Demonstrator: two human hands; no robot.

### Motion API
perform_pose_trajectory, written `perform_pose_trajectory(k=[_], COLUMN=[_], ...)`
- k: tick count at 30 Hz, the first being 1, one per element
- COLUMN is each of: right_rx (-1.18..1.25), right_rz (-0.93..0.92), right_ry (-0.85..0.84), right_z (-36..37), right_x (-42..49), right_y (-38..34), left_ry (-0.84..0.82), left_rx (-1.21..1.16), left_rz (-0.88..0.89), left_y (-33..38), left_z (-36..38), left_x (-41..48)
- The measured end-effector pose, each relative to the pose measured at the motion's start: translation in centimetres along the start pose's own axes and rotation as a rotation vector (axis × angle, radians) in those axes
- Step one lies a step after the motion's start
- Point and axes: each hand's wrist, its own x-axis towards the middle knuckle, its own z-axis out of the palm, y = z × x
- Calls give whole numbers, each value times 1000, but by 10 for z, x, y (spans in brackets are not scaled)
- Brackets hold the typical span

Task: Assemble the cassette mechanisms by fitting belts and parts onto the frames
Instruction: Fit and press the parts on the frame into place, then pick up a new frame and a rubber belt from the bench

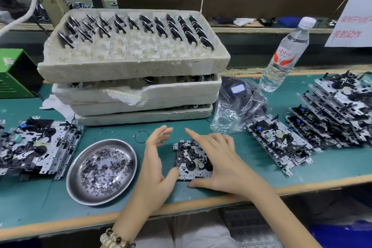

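Note:
One cassette mechanism frame (191,160), metal with black parts, lies flat on the green table in front of me. My left hand (155,164) is beside its left edge, fingers straight and spread, thumb touching the frame's near left corner. My right hand (218,159) covers the frame's right side with relaxed fingers, index pointing away, thumb lying on the table at the near edge. A thin black belt (142,136) lies loose on the table behind my left hand. A steel dish (101,171) holds several small washers.
Stacked foam trays (136,70) with flywheels on top stand behind. Piles of mechanism frames lie at the left (38,147) and right (322,119). A plastic bag (237,102), a water bottle (285,54) and a green box (16,72) stand around.

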Motion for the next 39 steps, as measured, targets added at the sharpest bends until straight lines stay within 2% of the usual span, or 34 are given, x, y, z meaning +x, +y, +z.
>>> perform_pose_trajectory(k=[8,12,14,16,19,23,30,33,35,37,39], right_rx=[97,47,-21,-89,-107,-128,-133,-167,-223,-287,-293], right_rz=[76,187,315,509,788,943,932,872,713,456,281], right_ry=[151,455,623,695,604,389,297,423,606,743,675], right_z=[-6,-39,-60,-76,-85,-79,-81,-75,-67,-56,-43], right_x=[-4,-14,-19,-25,-30,-36,-40,-40,-37,-28,-16], right_y=[-12,-2,14,33,56,65,59,54,47,35,22], left_ry=[65,82,74,61,44,38,29,19,4,-3,-4], left_rx=[22,33,46,65,100,136,136,167,218,248,263], left_rz=[26,26,19,16,23,28,6,5,22,39,51], left_y=[-1,-4,-4,-4,-2,-2,-3,-3,-2,0,1], left_z=[0,0,0,1,1,2,2,1,1,1,1], left_x=[1,1,0,0,0,1,1,1,2,3,3])
